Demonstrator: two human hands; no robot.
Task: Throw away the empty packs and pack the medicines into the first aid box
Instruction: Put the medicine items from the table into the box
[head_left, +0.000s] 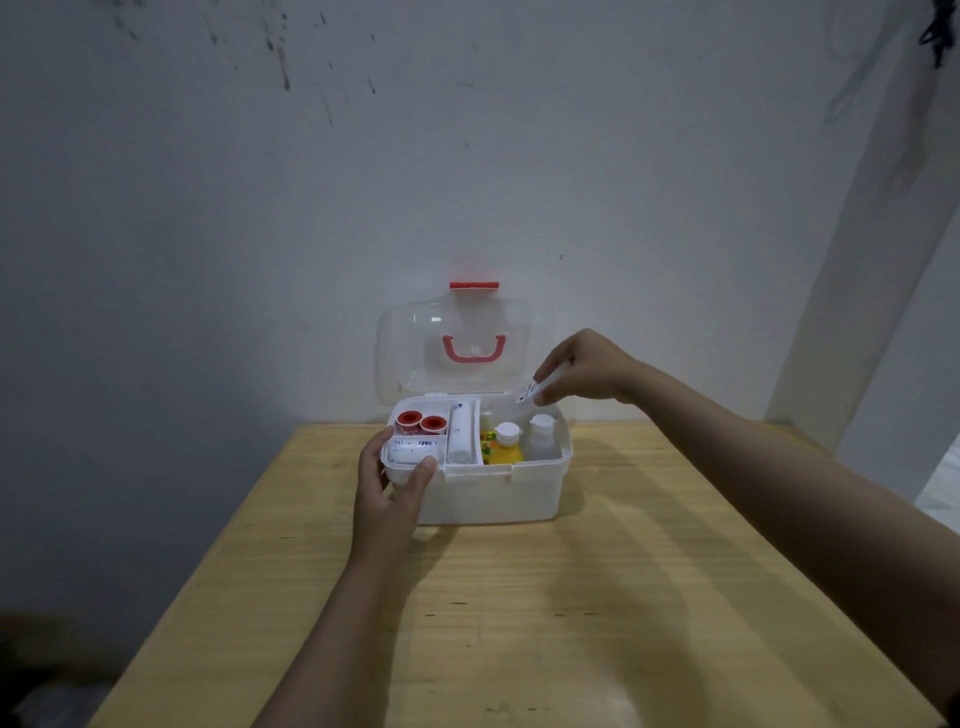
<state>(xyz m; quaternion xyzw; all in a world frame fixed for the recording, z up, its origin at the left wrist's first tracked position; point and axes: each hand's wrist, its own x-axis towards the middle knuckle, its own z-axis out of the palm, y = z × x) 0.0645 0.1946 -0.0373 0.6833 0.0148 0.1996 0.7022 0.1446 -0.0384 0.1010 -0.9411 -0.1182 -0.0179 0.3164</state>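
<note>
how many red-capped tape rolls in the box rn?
2. Both sit side by side in the tray's back-left compartment: one left, the other right. More could be hidden below the tray.

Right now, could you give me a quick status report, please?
Left hand gripping tray at box front corner. Right hand holding small white tube over open box. Nothing in the way.
</note>
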